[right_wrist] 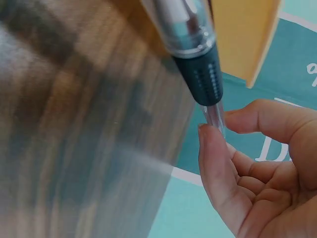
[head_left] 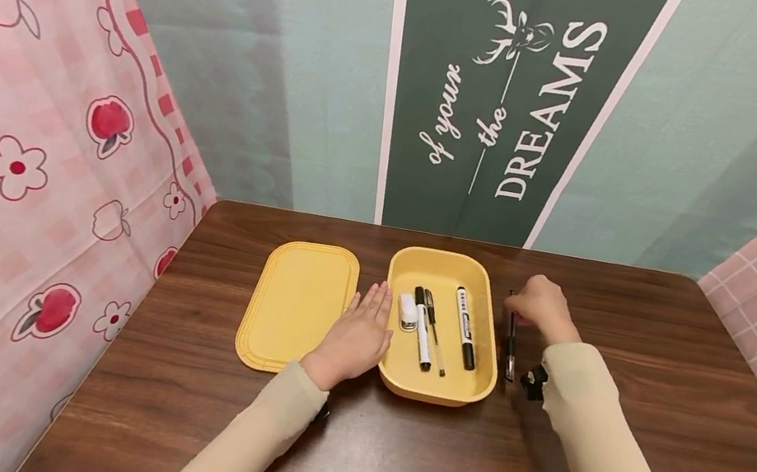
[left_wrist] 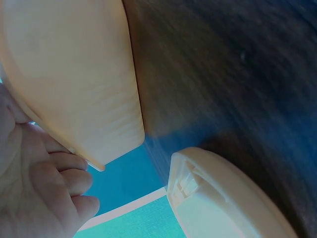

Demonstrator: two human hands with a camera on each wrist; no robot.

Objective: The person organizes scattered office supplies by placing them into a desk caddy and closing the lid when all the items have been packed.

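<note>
"How do our hands stand?"

"Our right hand [head_left: 541, 305] pinches the pen [head_left: 510, 354] near one end, between thumb and forefinger. It's just right of the box [head_left: 430, 397]; we can't tell whether its lower end touches the table [head_left: 400, 465]. Our left hand [head_left: 361, 331] grasps nothing, its fingers lying straight along the box's left rim."

"And how do we manage this well?"

"We'd want a snug pinch, since a slim, smooth barrel could swivel when held so near its end. We should mind the box wall, which is close by, and lean only lightly with the left hand, or the box might slide."

"What do we count?"

"One box, and one lid [head_left: 298, 310] flat on its left. Inside the box, two markers: one [head_left: 465, 330] alone on the right, the other [head_left: 424, 344] beside a second pen [head_left: 430, 309]. One white item [head_left: 407, 308] too, which we can't identify. So two pens in all, one of them in our fingers."
</note>
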